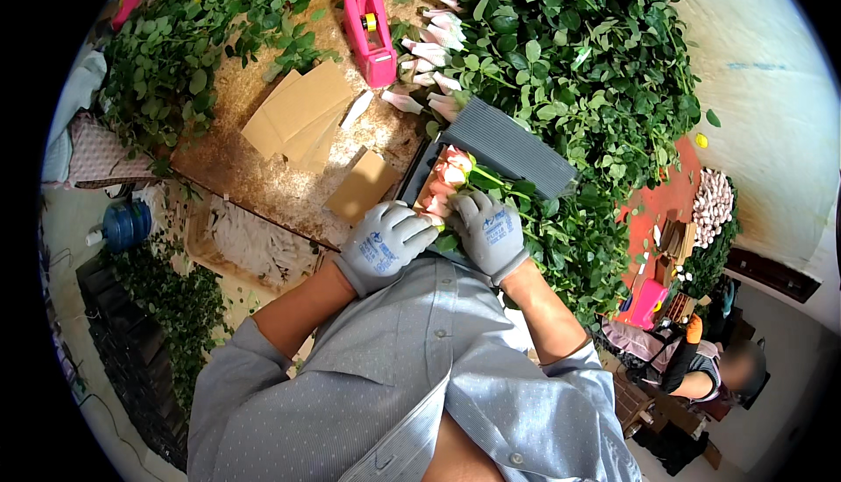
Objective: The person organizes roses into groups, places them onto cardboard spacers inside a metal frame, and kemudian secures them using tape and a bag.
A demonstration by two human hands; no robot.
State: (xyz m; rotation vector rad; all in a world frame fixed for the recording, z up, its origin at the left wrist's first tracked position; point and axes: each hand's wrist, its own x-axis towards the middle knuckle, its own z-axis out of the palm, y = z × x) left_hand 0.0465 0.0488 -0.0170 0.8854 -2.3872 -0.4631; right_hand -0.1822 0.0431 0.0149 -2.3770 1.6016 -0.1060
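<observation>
Grey-gloved left hand (385,244) and right hand (491,232) pinched pale pink rose heads (445,182) near dark corrugated sheet (512,147); seemingly mid-bundling, needing level heads before wrapping.

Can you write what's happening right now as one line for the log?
left hand: gloved, on pink roses | right hand: gloved, on rose stems | nearby: cardboard pieces, pink tape dispenser, grey corrugated sheet

The gloves on the left hand (385,246) and right hand (491,235) look like soft grey knit cloth. At twelve o'clock, the pink tape holder (370,34) is shiny plastic. The cardboard sheets (298,114) look dull brown.
</observation>
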